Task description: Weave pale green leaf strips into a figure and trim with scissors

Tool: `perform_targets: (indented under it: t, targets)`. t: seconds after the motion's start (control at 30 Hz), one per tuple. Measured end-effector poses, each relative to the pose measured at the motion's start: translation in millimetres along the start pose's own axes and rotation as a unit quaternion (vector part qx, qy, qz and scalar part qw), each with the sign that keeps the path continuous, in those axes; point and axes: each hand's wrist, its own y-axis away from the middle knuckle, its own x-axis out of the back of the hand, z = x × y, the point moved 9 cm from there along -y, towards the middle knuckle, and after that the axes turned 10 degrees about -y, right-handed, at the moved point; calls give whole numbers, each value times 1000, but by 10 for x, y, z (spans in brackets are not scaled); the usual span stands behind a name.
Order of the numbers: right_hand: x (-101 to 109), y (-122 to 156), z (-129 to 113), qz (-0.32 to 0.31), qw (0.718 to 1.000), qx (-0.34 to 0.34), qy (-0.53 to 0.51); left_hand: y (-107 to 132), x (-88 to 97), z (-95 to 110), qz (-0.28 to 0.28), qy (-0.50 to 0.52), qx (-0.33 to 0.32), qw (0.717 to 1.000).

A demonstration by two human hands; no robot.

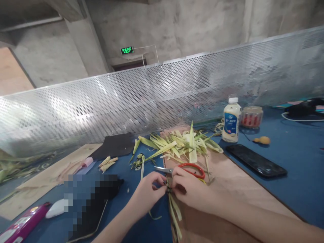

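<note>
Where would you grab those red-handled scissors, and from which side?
Probably by the red handle loop, coming from the right: the blades point left, away from that approach, and the open loop offers an easy hold. The right hand overlaps the middle of the scissors; whether it grips them, I can't tell.

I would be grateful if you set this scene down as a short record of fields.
Left hand: fingertips on a small, dark knotted piece
Right hand: fingertips at the same piece, from the other side
Below the hands: pale green strips
Scissors: red-handled, at the right hand; whether gripped is unclear
Leaf pile: at the far end of the brown board
Right of board: black phone, upright white-capped bottle, jar
Behind: perforated metal screen
</note>
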Motion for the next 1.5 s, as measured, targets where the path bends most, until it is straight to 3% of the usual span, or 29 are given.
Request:
perform_targets:
  t: [0.63,1.2,1.5]
  targets:
    - [-16,43,-109,-58,992,11,116,24,-13,-22,-15,-14,12,1000]
    - [-19,52,-141,-70,993,16,99,22,16,-62,-7,-26,43,999]
    - [5,36,-120,-53,994,19,96,24,111,-14,30,-138,34,989]
